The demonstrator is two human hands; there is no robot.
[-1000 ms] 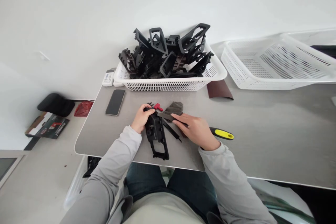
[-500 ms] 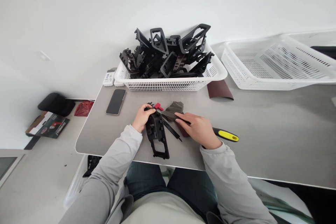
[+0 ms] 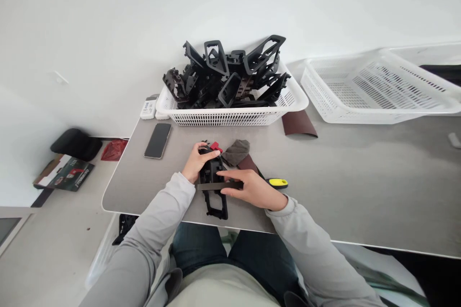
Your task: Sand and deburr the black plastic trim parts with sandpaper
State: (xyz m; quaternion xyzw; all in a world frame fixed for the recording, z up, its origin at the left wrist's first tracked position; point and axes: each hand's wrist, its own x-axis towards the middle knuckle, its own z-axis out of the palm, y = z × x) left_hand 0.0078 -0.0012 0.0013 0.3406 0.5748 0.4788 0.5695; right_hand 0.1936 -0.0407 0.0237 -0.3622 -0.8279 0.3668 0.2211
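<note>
My left hand (image 3: 196, 162) is closed around the upper end of a black plastic trim frame (image 3: 217, 204), its thumb lying over the top edge. The frame's rectangular opening faces the table's front edge. In my right hand (image 3: 252, 189) is a flat file with a grey blade (image 3: 212, 186) and a black-and-yellow handle (image 3: 279, 183). The blade lies crosswise over the middle of the frame; whether it touches cannot be told. Beyond the frame are a small red piece (image 3: 216, 147) and a crumpled grey cloth (image 3: 236, 152). Brown sandpaper (image 3: 248, 163) lies partly under my right hand.
A white basket (image 3: 226, 117) heaped with black plastic frames stands against the wall. More white baskets (image 3: 360, 112) are at the right. A phone (image 3: 157, 140), a white device (image 3: 148, 108) and a brown sheet (image 3: 299, 124) lie on the table (image 3: 360, 177).
My right hand has moved left and toward me, bringing the file's blade from the frame's far end to across its middle. My left hand keeps its grip.
</note>
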